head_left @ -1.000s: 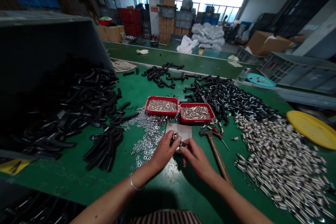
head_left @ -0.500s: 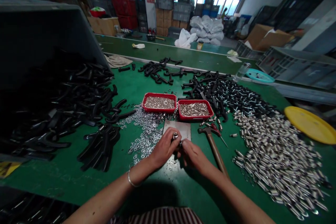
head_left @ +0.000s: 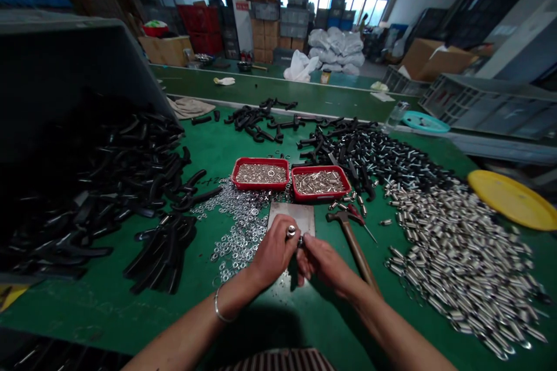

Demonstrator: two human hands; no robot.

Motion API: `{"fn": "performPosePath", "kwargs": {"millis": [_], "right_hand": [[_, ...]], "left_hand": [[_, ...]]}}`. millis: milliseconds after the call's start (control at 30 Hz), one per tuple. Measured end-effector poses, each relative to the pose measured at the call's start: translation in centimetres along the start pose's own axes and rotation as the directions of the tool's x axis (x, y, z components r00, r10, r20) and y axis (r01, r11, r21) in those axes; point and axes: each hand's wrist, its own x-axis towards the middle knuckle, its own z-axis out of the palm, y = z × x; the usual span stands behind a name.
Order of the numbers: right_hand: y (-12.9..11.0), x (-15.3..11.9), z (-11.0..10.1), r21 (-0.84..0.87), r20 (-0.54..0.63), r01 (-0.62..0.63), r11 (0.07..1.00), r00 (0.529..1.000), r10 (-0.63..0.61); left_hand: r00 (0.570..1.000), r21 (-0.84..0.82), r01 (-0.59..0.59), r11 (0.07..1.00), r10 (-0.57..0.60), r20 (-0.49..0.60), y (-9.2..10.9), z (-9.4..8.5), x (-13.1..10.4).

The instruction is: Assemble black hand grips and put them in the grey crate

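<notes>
In front of me, my left hand [head_left: 274, 252] is closed around a shiny metal cylindrical part [head_left: 291, 231], whose round end shows above the thumb. Close against it, my right hand [head_left: 324, 264] pinches a small dark, glinting piece [head_left: 300, 241] between thumb and forefinger; its kind is too small to make out. Both hands are over the near edge of a flat metal plate [head_left: 300, 214]. Beyond the plate stand a red tray [head_left: 261, 186] of tiny metal pieces and a second red tray [head_left: 322, 197] of small metal pins. Loose metal rings [head_left: 237, 237] lie left of my left hand.
Right of my hands lie a hammer [head_left: 354, 243] and a red-handled screwdriver [head_left: 368, 229]. Silvery cylinders [head_left: 456, 261] and black parts with metal shafts [head_left: 383, 153] are heaped at right. Black curved handles [head_left: 161, 249] lie left, beside a tipped grey bin [head_left: 87, 22]. A yellow lid [head_left: 513, 200] lies far right.
The view has shifted slightly. My right hand's lower fingers have loosened and spread a little below the pinch. Both hands stay close together over the plate, holding the same pieces.
</notes>
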Motion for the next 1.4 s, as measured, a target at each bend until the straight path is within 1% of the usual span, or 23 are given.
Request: {"fn": "performPosePath", "kwargs": {"millis": [33, 67, 133, 167, 200, 267, 333, 433, 500, 533, 567, 667, 767, 833, 933, 967, 1033, 1100, 1167, 1200, 1267, 1333, 1400], "right_hand": [[-0.1, -0.1, 0.0, 0.012, 0.002, 0.003, 1.0, 1.0, -0.003], [-0.2, -0.2, 0.0, -0.023, -0.062, 0.046, 0.999, 0.997, -0.048], [-0.2, -0.3, 0.1, -0.128, -0.234, 0.145, 0.981, 0.957, -0.172], [0.0, -0.4, 0.1, -0.111, -0.275, 0.159, 0.981, 0.944, -0.184], [0.2, -0.3, 0.2, -0.024, -0.268, 0.141, 0.99, 0.953, -0.142], [1.0, 0.1, 0.2, 0.227, -0.142, 0.024, 0.974, 0.99, 0.009], [1.8, 0.7, -0.1, 0.312, -0.067, -0.071, 0.948, 0.993, 0.096], [2.8, 1.5, -1.4, 0.102, -0.23, -0.032, 0.994, 0.972, 0.055], [3.3, 1.2, -2.7, -0.023, -0.321, -0.018, 1.0, 0.947, 0.01], [3.5, 0.8, -3.4, -0.051, -0.337, -0.026, 0.998, 0.942, 0.007], [3.8, 0.2, -4.1, -0.063, -0.336, -0.041, 0.997, 0.942, 0.018], [4.9, -2.3, -5.7, -0.06, -0.363, -0.092, 0.994, 0.93, 0.064], [5.6, -4.4, -6.4, -0.057, -0.427, -0.115, 0.992, 0.901, 0.08], [5.7, -5.2, -6.7, -0.163, -0.479, -0.112, 0.98, 0.878, 0.02], [5.8, -5.9, -7.4, -0.487, -0.531, -0.089, 0.869, 0.82, -0.214], [6.0, -6.0, -7.6, -0.579, -0.52, -0.09, 0.811, 0.806, -0.282], [6.4, -6.3, -8.0, -0.702, -0.473, -0.11, 0.704, 0.811, -0.345], [6.8, -6.3, -8.1, -0.769, -0.438, -0.148, 0.621, 0.83, -0.345], [6.7, -6.2, -8.0, -0.787, -0.443, -0.178, 0.591, 0.829, -0.341], [6.4, -6.0, -7.9, -0.769, -0.461, -0.179, 0.614, 0.82, -0.339], [5.2, -5.6, -7.5, -0.641, -0.509, -0.154, 0.752, 0.819, -0.266], [3.5, -5.0, -6.6, -0.346, -0.5, -0.112, 0.932, 0.862, -0.082], [2.1, -4.2, -5.5, 0.021, -0.395, -0.083, 0.996, 0.915, 0.084]], "left_hand": [[0.999, 0.011, -0.041, 0.999, 0.041, 0.02, 0.0, 0.0, -0.1], [0.999, 0.012, -0.039, 0.999, 0.038, 0.015, 0.1, 0.0, -0.2], [0.997, 0.01, 0.047, 0.999, -0.046, -0.067, 0.1, 0.1, -0.3], [0.992, 0.015, 0.082, 0.997, -0.08, -0.101, 0.1, 0.1, -0.2], [0.991, 0.033, 0.085, 0.996, -0.081, -0.103, 0.0, 0.1, -0.1], [1.0, 0.116, 0.01, 0.993, -0.011, 0.01, -0.3, 0.1, 0.7], [0.979, 0.235, -0.086, 0.968, 0.038, 0.202, -1.0, 0.0, 2.2], [0.879, 0.428, -0.212, 0.879, -0.02, 0.476, -2.3, 0.1, 5.0], [0.815, 0.513, -0.292, 0.807, -0.071, 0.575, -2.8, 0.3, 7.0], [0.804, 0.533, -0.323, 0.782, -0.07, 0.59, -2.8, 0.4, 8.0], [0.814, 0.543, -0.339, 0.769, -0.05, 0.579, -2.7, 0.6, 9.0], [0.88, 0.571, -0.343, 0.746, 0.043, 0.472, -2.0, 1.2, 12.4], [0.907, 0.652, -0.294, 0.699, -0.011, 0.421, -2.2, 2.4, 16.4], [0.899, 0.677, -0.262, 0.688, -0.08, 0.43, -3.0, 3.4, 18.7], [0.888, 0.68, -0.226, 0.697, -0.14, 0.438, -4.5, 4.5, 20.4], [0.889, 0.679, -0.216, 0.702, -0.145, 0.433, -4.9, 4.8, 20.5], [0.902, 0.67, -0.194, 0.716, -0.139, 0.41, -5.4, 4.8, 20.2], [0.92, 0.653, -0.165, 0.739, -0.123, 0.373, -5.3, 4.5, 19.7], [0.939, 0.631, -0.135, 0.764, -0.106, 0.328, -4.4, 3.9, 19.1], [0.948, 0.6, -0.12, 0.791, -0.088, 0.306, -3.7, 3.6, 18.7], [0.961, 0.477, -0.118, 0.871, -0.022, 0.277, -1.9, 3.1, 17.2], [0.954, 0.277, -0.149, 0.949, 0.064, 0.294, 0.0, 3.1, 14.5], [0.934, 0.067, -0.129, 0.989, 0.098, 0.344, 1.5, 3.4, 11.0]]}}
